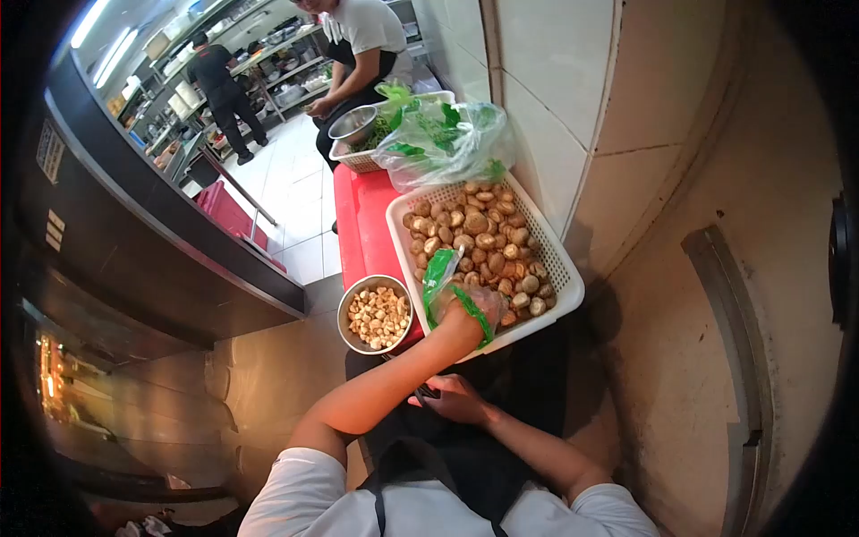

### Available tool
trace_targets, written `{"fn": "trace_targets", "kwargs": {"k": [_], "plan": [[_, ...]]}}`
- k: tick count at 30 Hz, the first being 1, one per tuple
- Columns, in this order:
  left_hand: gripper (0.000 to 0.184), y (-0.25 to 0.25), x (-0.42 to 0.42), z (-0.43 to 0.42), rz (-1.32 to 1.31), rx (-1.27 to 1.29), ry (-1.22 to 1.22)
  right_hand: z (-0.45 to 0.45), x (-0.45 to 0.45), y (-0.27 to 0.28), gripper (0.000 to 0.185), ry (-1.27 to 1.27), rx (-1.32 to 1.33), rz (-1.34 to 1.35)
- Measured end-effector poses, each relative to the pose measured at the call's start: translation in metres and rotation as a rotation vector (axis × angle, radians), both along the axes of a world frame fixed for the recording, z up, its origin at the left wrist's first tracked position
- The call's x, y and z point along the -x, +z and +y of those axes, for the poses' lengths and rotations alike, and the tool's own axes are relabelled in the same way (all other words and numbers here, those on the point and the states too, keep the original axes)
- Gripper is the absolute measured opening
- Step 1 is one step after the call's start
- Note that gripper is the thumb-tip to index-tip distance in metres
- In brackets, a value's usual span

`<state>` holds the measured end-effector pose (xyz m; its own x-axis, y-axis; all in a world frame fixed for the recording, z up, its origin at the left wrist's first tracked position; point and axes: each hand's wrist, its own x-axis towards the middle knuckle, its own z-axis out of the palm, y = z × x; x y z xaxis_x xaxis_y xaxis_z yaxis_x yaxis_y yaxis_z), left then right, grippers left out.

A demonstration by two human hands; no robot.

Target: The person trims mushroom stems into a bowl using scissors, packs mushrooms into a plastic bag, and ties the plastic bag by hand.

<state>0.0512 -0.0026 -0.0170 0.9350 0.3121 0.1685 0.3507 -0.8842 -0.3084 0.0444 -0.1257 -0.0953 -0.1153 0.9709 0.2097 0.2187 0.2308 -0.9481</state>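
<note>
Left hand (469,315) at mushrooms (484,240), grip unclear.

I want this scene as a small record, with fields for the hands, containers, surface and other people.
Left hand: over the near edge of the white basket, partly covered by a green-and-clear bag; grip hidden
Right hand: near the lap, closed on a dark object, kind unclear
White basket: holds many brown mushrooms
Metal bowl: left of the basket, holds pale cut pieces
Surface: red top, under the basket
Other people: one seated person, one standing person farther back
</note>
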Motion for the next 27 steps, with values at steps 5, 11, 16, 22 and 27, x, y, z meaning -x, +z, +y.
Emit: {"fn": "trace_targets", "kwargs": {"k": [5,11,16,22,27], "plan": [[0.026,0.007,0.001,-0.004,0.048,0.055,0.045,-0.001,0.007,-0.003,0.036,-0.003,-0.041,-0.073],[0.029,0.018,-0.011,0.003,0.299,0.313,0.254,-0.001,0.009,-0.007,0.034,0.019,-0.014,-0.199],[0.024,-0.02,-0.007,0.017,0.162,0.424,0.147,0.001,0.007,0.002,0.035,0.042,0.034,-0.181],[0.024,0.024,-0.002,0.01,0.305,0.328,0.101,0.001,0.01,-0.005,0.037,0.026,-0.009,-0.117],[0.026,0.008,0.005,0.011,0.029,0.378,0.059,0.002,0.01,-0.007,0.037,0.026,-0.014,-0.148]]}}
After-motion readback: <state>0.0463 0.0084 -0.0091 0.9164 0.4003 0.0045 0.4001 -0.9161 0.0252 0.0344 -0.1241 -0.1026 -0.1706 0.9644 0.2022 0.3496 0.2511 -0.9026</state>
